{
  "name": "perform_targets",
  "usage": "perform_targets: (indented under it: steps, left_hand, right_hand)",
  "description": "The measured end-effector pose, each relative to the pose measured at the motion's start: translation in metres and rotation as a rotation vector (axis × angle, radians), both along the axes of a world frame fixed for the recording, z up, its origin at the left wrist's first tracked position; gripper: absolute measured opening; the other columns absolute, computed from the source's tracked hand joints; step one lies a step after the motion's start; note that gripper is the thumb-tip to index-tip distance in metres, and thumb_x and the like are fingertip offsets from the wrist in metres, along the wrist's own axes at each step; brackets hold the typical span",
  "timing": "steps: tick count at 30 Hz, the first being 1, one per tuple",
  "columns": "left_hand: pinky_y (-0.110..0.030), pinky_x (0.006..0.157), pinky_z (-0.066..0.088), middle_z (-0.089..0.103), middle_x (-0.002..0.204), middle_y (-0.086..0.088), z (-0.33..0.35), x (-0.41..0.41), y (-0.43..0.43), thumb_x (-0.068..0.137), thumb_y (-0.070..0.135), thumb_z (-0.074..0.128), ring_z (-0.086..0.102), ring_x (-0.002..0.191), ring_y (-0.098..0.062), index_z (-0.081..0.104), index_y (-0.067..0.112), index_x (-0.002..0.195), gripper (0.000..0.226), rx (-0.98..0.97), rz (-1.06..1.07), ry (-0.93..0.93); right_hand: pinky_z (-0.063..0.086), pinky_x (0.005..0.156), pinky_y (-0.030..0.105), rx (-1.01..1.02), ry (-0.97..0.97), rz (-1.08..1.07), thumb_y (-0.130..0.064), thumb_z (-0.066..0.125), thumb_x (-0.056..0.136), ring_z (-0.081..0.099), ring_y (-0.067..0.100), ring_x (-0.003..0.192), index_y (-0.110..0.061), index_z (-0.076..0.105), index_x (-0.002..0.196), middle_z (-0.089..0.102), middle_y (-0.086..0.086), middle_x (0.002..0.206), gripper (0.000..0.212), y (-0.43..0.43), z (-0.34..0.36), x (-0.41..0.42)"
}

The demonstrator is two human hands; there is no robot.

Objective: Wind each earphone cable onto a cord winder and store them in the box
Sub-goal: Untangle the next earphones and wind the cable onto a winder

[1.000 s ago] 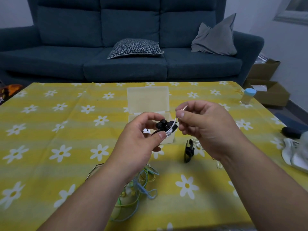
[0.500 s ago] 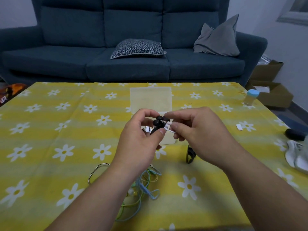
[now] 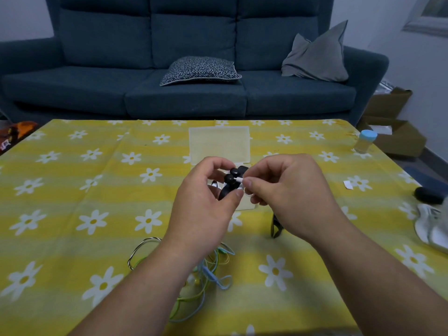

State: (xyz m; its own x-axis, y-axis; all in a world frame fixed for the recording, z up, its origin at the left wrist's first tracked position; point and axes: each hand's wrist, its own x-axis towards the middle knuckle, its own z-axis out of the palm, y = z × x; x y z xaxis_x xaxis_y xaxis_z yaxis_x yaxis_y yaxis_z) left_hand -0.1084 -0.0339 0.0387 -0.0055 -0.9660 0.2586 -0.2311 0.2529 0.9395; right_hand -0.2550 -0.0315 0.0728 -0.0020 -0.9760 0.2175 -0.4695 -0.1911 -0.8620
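**coilfan:** So how far along is this, roughly?

**deskrat:** Early-ish, I'd say. The left hand (image 3: 208,202) has its grip pinched on a black cord winder (image 3: 229,178), thumb below and fingers curled over the top, held up above the table (image 3: 72,190). The right hand (image 3: 286,195) is pinching the end of a white cable (image 3: 240,180) right against the winder. Looks to me like the last bit of winding that one, tucking the end in. That's just my read though, since fingers hide the wraps.

**coilfan:** Anything in the box yet?

**deskrat:** Can't tell. The box (image 3: 219,144) sits open just behind the hands with its lid laid flat toward the sofa, and the hands cover most of the base. Nothing I'd count as stored.

**coilfan:** And what's left?

**deskrat:** Plenty. A tangle of green and blue cables (image 3: 211,270) lies loose on the table by the left forearm, not wound at all. A second winder (image 3: 275,227), also black, pokes out from under the right wrist, and it's bare as far as I can see. So: finish this one, drop it in the box, then sort out the tangle.
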Motion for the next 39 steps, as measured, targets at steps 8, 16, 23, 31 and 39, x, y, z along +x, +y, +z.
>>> perform_targets:
  steps: [8,16,23,31,39]
  left_hand:
    - [-0.048,0.072,0.058,0.062,0.094,0.012,-0.006,-0.002,-0.003,0.082,0.006,0.075,0.064,0.073,-0.021,0.061,0.037,0.1,0.038,0.032,0.012,0.002]
    - [-0.05,0.072,0.058,0.067,0.092,0.015,-0.003,-0.004,-0.002,0.081,0.005,0.076,0.064,0.072,-0.026,0.064,0.029,0.097,0.031,0.064,0.028,0.07]
    - [-0.046,0.072,0.059,0.071,0.086,0.009,-0.001,-0.003,0.002,0.08,0.008,0.078,0.067,0.074,-0.024,0.07,0.03,0.091,0.026,0.084,0.038,0.068]
    - [-0.019,0.067,0.051,0.063,0.091,0.016,0.001,-0.007,0.01,0.075,0.009,0.081,0.058,0.079,-0.004,0.074,0.028,0.093,0.027,-0.104,-0.002,-0.238]
    - [-0.024,0.064,0.049,0.06,0.083,0.013,-0.003,-0.012,0.011,0.073,0.015,0.082,0.059,0.072,-0.006,0.07,0.025,0.084,0.019,-0.187,0.177,-0.308]
  right_hand:
    - [0.054,0.057,0.019,0.118,0.12,0.13,-0.005,0.07,0.088,0.069,0.007,0.06,-0.016,0.074,0.095,0.072,0.002,0.068,0.014,-0.002,0.01,-0.014]
    - [0.057,0.06,0.025,0.153,-0.195,0.108,0.005,0.059,0.093,0.065,0.016,0.061,-0.004,0.07,0.094,0.071,0.011,0.074,0.015,-0.007,0.004,-0.018]
    - [0.056,0.06,0.027,0.131,-0.204,0.054,-0.001,0.064,0.091,0.062,0.012,0.062,-0.007,0.072,0.087,0.067,0.004,0.069,0.011,-0.01,0.002,-0.023]
    - [0.049,0.052,0.032,0.076,-0.088,-0.03,-0.004,0.073,0.082,0.06,0.015,0.053,-0.014,0.07,0.075,0.066,0.002,0.06,0.012,-0.012,-0.002,-0.015]
    - [0.057,0.066,0.035,-0.044,0.05,-0.066,-0.016,0.076,0.08,0.069,0.011,0.068,-0.021,0.075,0.071,0.072,-0.007,0.069,0.01,-0.006,0.0,-0.001]
